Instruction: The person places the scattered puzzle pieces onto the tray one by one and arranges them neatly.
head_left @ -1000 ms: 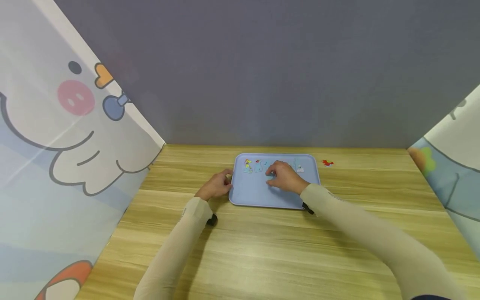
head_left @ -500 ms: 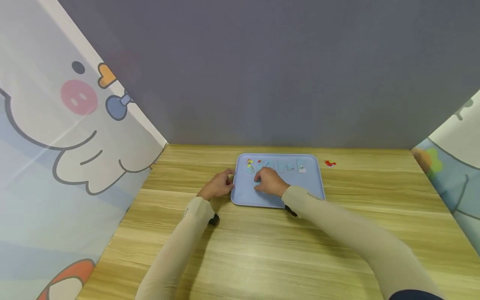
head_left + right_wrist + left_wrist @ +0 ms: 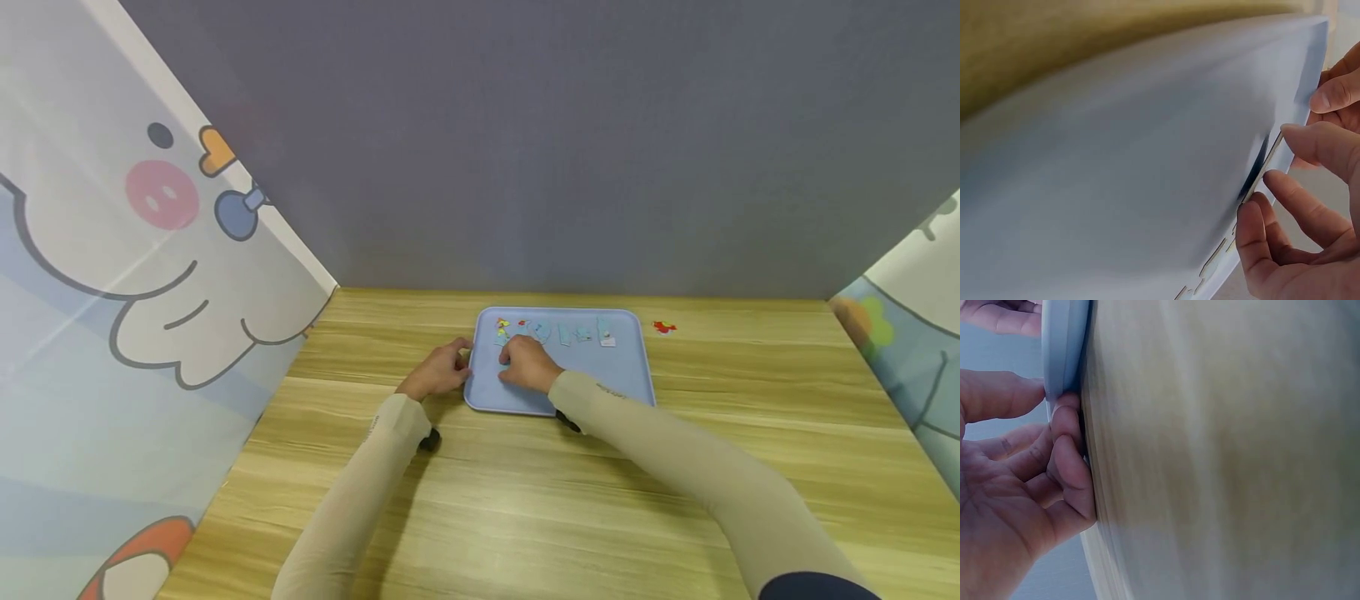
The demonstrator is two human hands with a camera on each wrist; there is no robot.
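A shallow light-blue tray (image 3: 607,379) lies on the wooden table. My left hand (image 3: 441,369) is at its left edge; in the left wrist view the thumb lies on the tray rim (image 3: 1063,350) and curled fingers press its outer side. Over the tray's left part, my right hand (image 3: 528,364) holds a thin flat puzzle piece (image 3: 1264,165) by its edges between thumb and fingers, tilted just above the tray floor. Several pale-blue pieces (image 3: 564,335) form a row along the tray's far side, one with a yellow figure (image 3: 503,323) at the left end. The right hand partly covers the row.
A small red piece (image 3: 663,327) lies on the table (image 3: 480,500) right of the tray. Behind the table rises a grey panel (image 3: 525,167). A printed cartoon wall (image 3: 240,317) borders it on the left, another (image 3: 885,333) on the right.
My right hand has moved left across the tray with the puzzle piece, uncovering pieces in the middle of the row. The left hand stays at the tray's edge. The view has shifted slightly.
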